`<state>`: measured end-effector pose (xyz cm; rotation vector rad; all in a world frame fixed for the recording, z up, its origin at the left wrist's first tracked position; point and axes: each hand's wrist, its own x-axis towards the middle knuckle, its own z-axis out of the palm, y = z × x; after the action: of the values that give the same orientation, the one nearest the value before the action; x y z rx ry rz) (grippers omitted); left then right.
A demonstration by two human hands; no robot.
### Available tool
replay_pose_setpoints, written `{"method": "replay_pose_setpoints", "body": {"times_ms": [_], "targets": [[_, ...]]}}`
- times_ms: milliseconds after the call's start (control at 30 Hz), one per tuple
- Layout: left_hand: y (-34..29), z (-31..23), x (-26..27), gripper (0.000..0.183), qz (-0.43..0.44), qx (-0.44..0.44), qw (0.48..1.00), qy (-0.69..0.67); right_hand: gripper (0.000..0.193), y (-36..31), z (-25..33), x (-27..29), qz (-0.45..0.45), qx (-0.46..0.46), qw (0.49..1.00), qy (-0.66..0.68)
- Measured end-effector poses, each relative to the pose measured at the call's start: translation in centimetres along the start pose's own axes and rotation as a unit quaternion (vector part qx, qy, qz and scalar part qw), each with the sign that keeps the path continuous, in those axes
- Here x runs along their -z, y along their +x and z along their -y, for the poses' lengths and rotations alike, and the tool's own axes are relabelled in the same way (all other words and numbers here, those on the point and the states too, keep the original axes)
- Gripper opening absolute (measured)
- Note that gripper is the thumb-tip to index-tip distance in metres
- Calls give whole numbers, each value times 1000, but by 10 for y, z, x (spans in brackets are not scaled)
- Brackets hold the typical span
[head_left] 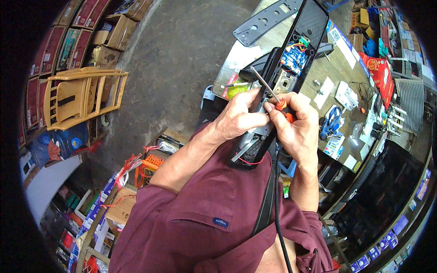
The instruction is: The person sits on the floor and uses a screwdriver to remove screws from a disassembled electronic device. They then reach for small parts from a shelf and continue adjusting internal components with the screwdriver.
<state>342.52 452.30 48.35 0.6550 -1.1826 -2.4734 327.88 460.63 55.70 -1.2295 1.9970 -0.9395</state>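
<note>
While the right hand [298, 125] holds a screwdriver [264, 83] over the casing [274, 68], the left hand [235, 117] touches the casing's left side, those fingers' grip unclear.

- From here I see a loose maroon woven shirt [154, 241], open at the neck
- Wide maroon sleeves [157, 195], ending above bare forearms
- A slanted maroon chest pocket [200, 204] with a small navy-blue rectangular label [221, 222]
- A flat black strap [265, 204] with pale edge stitching
- A thin black cord [278, 223]
</note>
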Motion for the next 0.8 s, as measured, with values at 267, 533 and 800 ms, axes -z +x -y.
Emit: {"method": "replay_pose_setpoints", "body": {"times_ms": [267,533,800], "targets": [[1,3,0,40,-7,-10,999,-35,13,2,-1,1,4,79,996,-51],[2,3,1,43,-3,-32,999,-12,13,2,-1,3,5,77,996,-47],[5,10,-1,41,0,-58,998,4,12,4,8,5,18,7,999,-42]]}}
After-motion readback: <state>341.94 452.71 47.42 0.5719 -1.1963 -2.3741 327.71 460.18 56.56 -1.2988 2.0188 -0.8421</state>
